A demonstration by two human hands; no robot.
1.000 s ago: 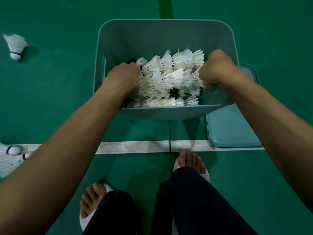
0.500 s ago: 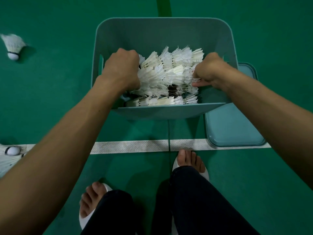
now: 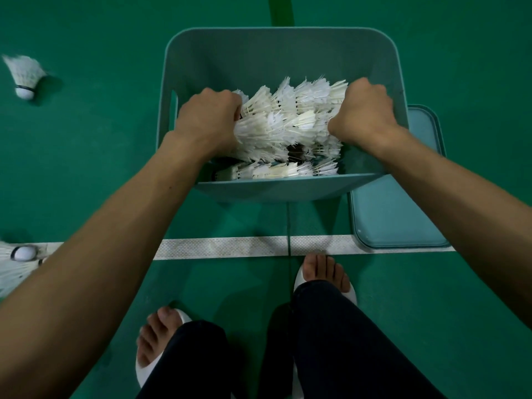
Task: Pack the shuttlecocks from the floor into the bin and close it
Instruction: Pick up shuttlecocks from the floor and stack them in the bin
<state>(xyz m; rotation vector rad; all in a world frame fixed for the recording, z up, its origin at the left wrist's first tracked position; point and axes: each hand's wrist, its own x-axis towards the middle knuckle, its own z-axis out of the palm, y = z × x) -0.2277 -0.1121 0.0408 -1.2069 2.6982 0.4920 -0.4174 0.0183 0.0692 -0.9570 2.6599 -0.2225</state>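
Note:
A teal plastic bin (image 3: 276, 50) stands open on the green floor ahead of me. Inside it lie several rows of white feathered shuttlecocks (image 3: 283, 122). My left hand (image 3: 208, 118) grips the left end of the upper bunch with curled fingers. My right hand (image 3: 364, 112) grips the right end of the same bunch. More shuttlecocks lie below, against the near wall. The bin's teal lid (image 3: 394, 214) lies flat on the floor to the right of the bin.
One loose shuttlecock (image 3: 24, 77) lies on the floor far left. A few more shuttlecocks (image 3: 17, 262) lie at the left edge on the white court line (image 3: 230, 247). My feet in white slippers (image 3: 325, 279) stand just behind that line.
Both hands have lifted the bunch of shuttlecocks a little higher in the bin and drawn closer together. The bin and lid have stayed in place.

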